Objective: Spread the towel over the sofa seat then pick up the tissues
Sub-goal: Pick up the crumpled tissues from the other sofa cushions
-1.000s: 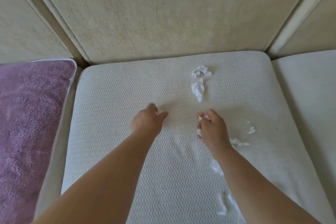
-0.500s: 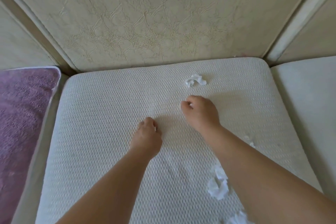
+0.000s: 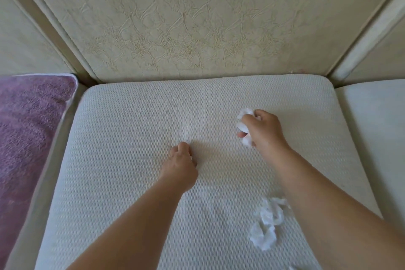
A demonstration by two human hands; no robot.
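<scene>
A white textured towel [image 3: 135, 160] lies spread flat over the middle sofa seat. My right hand [image 3: 262, 130] is at the towel's far right part, its fingers curled round a wad of white tissues [image 3: 244, 124] that sticks out on its left side. More crumpled tissues [image 3: 266, 224] lie on the towel near my right forearm. My left hand [image 3: 180, 164] rests on the middle of the towel with its fingers curled under; a speck of white shows at its fingertips, too small to tell what it is.
A purple towel [image 3: 28, 129] covers the seat on the left. A bare pale seat cushion [image 3: 377, 133] lies to the right. The cream, creased sofa backrest [image 3: 197, 19] rises behind the seat.
My right hand reached farther back and gathered the far tissue piece into its grip with the earlier ones. My left hand stayed curled at the towel's middle.
</scene>
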